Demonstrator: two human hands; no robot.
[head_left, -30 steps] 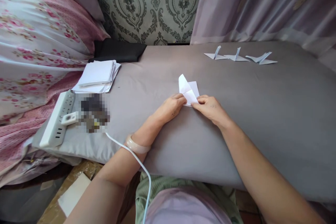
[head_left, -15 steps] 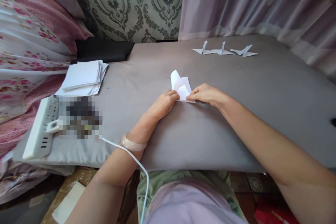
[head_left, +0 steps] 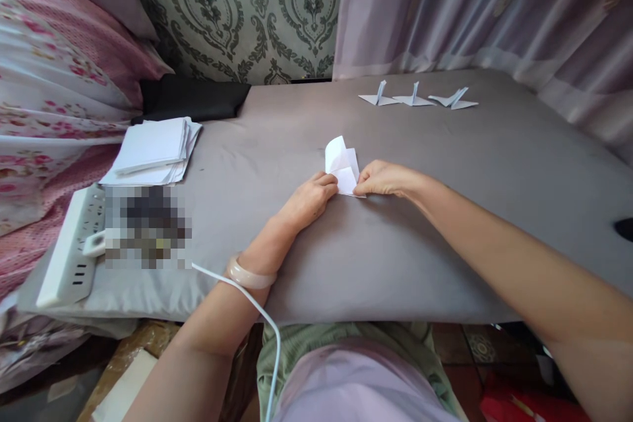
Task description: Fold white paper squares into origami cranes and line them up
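A partly folded sheet of white paper lies on the grey cloth surface in front of me. One flap of it stands up at the far left side. My left hand is closed on the paper's near left corner, fingertips pressing it down. On the opposite side, my right hand pinches the right edge between thumb and bent fingers. Part of each paper edge is hidden under my fingers. Farther back stand three folded paper birds in a row, out of reach of both hands.
At the left lies a stack of white paper, with a black folded item behind it. A white power strip rests near the left edge beside a blurred patch. A white cable crosses over my left forearm.
A near flap of the paper has been folded over, and my right hand has shifted along the right edge, its fingers now curled. My view has swung slightly to the right.
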